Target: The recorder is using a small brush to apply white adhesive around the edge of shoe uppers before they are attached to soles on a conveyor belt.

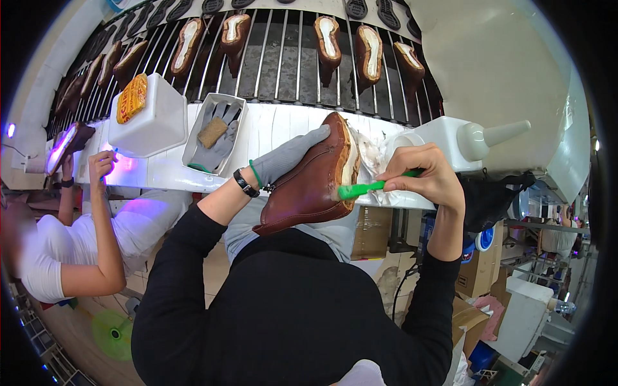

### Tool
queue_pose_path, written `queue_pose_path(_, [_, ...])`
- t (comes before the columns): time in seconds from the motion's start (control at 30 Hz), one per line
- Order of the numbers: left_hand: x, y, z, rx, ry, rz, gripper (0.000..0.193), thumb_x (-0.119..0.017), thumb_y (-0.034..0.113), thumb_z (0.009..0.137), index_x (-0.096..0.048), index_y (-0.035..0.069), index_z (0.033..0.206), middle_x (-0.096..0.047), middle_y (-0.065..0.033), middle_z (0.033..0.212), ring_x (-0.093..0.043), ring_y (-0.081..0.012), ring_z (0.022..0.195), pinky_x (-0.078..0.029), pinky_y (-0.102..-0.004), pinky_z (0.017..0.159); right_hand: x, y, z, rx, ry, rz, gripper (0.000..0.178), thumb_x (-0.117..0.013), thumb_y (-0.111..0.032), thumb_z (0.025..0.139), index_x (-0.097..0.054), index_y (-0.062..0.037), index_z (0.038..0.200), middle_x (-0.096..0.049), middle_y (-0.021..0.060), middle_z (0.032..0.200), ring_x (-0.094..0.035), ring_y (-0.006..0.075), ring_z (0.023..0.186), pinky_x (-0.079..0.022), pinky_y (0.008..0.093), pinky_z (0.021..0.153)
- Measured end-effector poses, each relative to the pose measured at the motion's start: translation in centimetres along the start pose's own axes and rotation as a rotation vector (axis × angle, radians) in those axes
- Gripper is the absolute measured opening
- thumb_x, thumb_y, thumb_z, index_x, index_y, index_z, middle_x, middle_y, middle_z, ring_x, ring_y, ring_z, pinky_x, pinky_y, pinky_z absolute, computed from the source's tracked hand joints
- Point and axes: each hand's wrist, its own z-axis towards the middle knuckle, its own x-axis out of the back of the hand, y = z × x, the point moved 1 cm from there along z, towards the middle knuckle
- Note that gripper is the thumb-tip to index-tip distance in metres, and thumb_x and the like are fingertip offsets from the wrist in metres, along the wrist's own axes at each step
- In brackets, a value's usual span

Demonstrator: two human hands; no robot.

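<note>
A brown leather boot (306,196) is held tilted over the front edge of the white table, its pale underside turned to the right. My left hand (290,157), in a grey glove, is closed on its upper, the fingers along the far end. My bare right hand (421,172) pinches a small green brush (362,189) by its handle. The brush head touches the boot along the border between leather and underside, near the lower end. Crumpled white material (372,157) lies on the table just behind the brush.
Beyond the table, a roller rack (277,58) carries several brown boots, undersides up. A box with grey gloves (222,157) and a white container (154,116) stand left. A white squeeze bottle (473,141) lies right. At far left, a co-worker's hand (101,166) is near another boot.
</note>
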Motion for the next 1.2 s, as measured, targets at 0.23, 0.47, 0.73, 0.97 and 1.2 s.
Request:
queue_pose_path(0.23, [0.7, -1.2, 1.2, -0.056, -0.001, -0.039, 0.054, -0.049, 0.045, 0.102, -0.051, 0.001, 0.133, -0.061, -0.0097, 0.125, -0.061, -0.0126, 0.106, -0.049, -0.0265, 0.096, 1.7, 0.7, -0.7, -0.018, -0.125, 0.107, 0.014, -0.082, -0.009, 0.075, -0.076, 0.0005, 0.084, -0.069, 0.0048, 0.072, -0.060, 0.0115, 0.064, -0.042, 0.0255, 0.059])
queue_pose_path(0.47, [3.0, 0.5, 2.1, -0.539, 0.133, 0.059, 0.059, -0.058, 0.039, 0.099, -0.043, -0.002, 0.139, -0.057, -0.0099, 0.129, -0.055, -0.0174, 0.115, -0.044, -0.0311, 0.101, 0.8, 4.9, -2.1, -0.238, 0.477, 0.264, 0.008, -0.074, -0.007, 0.086, -0.075, 0.0005, 0.090, -0.066, -0.0009, 0.074, -0.042, -0.0001, 0.056, -0.027, 0.0176, 0.049])
queue_pose_path(0.73, [5.3, -4.1, 1.7, -0.945, 0.792, 0.775, 0.072, -0.075, 0.036, 0.087, -0.044, 0.003, 0.142, -0.050, -0.0152, 0.142, -0.050, -0.0202, 0.130, -0.039, -0.0360, 0.109, -2.8, 9.1, -1.1, -0.212, 1.056, 0.266, 0.013, -0.071, -0.008, 0.090, -0.073, 0.0020, 0.097, -0.062, -0.0045, 0.070, -0.039, -0.0011, 0.055, -0.026, 0.0178, 0.050])
queue_pose_path(0.97, [7.2, -12.5, 1.4, -0.750, 0.541, 0.648, 0.076, -0.074, 0.032, 0.087, -0.036, 0.005, 0.148, -0.044, -0.0133, 0.147, -0.042, -0.0239, 0.136, -0.030, -0.0386, 0.116, -8.5, 11.1, 0.5, -0.312, 0.894, 0.171, 0.013, -0.074, -0.011, 0.088, -0.074, -0.0004, 0.095, -0.057, -0.0081, 0.065, -0.037, -0.0015, 0.053, -0.024, 0.0197, 0.047])
queue_pose_path(1.2, [10.1, -16.9, 2.9, -0.660, 0.501, 0.445, 0.078, -0.077, 0.029, 0.084, -0.036, 0.006, 0.147, -0.042, -0.0142, 0.146, -0.041, -0.0279, 0.135, -0.031, -0.0412, 0.115, -10.3, 13.4, 1.8, -0.373, 0.839, 0.140, 0.014, -0.075, -0.015, 0.087, -0.075, -0.0019, 0.091, -0.053, -0.0079, 0.059, -0.034, 0.0000, 0.051, -0.023, 0.0224, 0.045])
